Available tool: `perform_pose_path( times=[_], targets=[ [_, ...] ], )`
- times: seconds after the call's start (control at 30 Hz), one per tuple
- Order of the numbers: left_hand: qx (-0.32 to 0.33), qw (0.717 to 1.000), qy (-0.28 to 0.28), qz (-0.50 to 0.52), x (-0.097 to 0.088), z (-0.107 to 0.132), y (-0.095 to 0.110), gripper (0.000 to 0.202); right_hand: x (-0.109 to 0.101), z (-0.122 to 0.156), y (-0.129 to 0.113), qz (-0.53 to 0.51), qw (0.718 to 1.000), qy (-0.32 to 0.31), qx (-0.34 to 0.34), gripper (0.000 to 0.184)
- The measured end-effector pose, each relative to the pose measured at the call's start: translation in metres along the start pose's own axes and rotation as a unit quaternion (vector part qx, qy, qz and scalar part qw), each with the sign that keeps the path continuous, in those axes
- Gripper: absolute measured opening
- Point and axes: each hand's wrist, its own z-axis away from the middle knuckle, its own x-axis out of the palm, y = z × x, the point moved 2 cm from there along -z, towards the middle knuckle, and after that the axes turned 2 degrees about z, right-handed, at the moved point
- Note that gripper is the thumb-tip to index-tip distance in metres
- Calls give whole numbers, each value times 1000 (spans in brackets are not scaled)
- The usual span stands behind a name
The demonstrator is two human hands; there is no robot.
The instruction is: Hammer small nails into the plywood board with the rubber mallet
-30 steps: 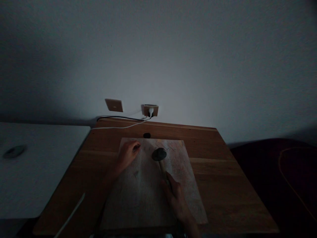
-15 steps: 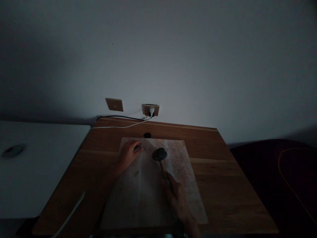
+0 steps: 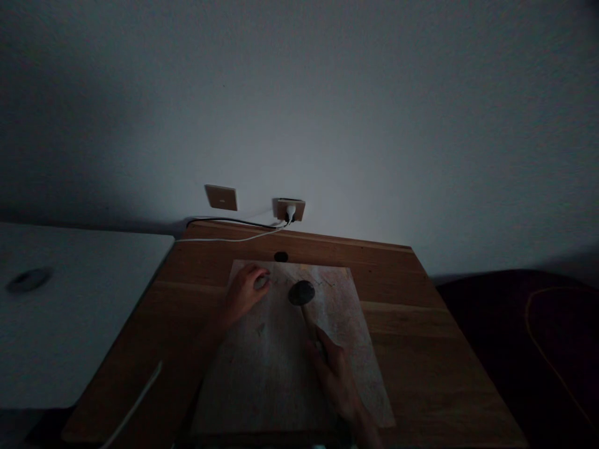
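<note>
My right hand [image 3: 334, 371] is wrapped round the wooden handle of a mallet [image 3: 302, 293] with a dark, round head. The mallet head is over the upper middle of a pale wooden board [image 3: 271, 374]. At the board's upper left, my left hand [image 3: 246, 290] has its thumb and index finger curled into a pinch. Whatever is between those fingertips is too small and dark to make out. A few thin, nail-like bits [image 3: 327, 284] show near the board's far edge, to the right of my left hand.
The board lies on a brown wooden table [image 3: 412, 349] against a wall. A white plug [image 3: 291, 212] sits in a wall socket, its cable [image 3: 224, 240] running left along the table's back. A white cord [image 3: 135, 405] is at the front left, and a white surface [image 3: 70, 330] adjoins the left side.
The view has shifted slightly. Both hands and the mallet keep nearly the same places over the board.
</note>
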Motion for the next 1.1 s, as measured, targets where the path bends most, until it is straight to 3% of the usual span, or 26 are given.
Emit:
perform_pose_path(
  times=[0.27, 0.43, 0.53, 0.77, 0.93, 1.1],
  targets=[
    [-4, 1000, -1, 6, 3, 0, -8, 6, 11, -17, -6, 43, 999, 31, -13, 69],
    [-24, 999, 3, 21, 1, 1, -5, 14, 19, -31, -27, 38, 998, 10, -45, 66],
    [-36, 999, 6, 40, -1, 0, -3, 8, 21, -34, -35, 17, 999, 3, -47, 62],
    [-29, 998, -16, 56, 1, 0, -3, 10, 29, -38, -35, 7, 999, 4, -39, 62],
    [-16, 998, 14, 59, -3, 3, -1, 50, 35, -44, -37, -1, 998, -22, -52, 58],
    [-31, 993, 87, 69, -11, 5, -6, 51, 36, -51, -44, 44, 993, -46, -96, 46]
  ],
)
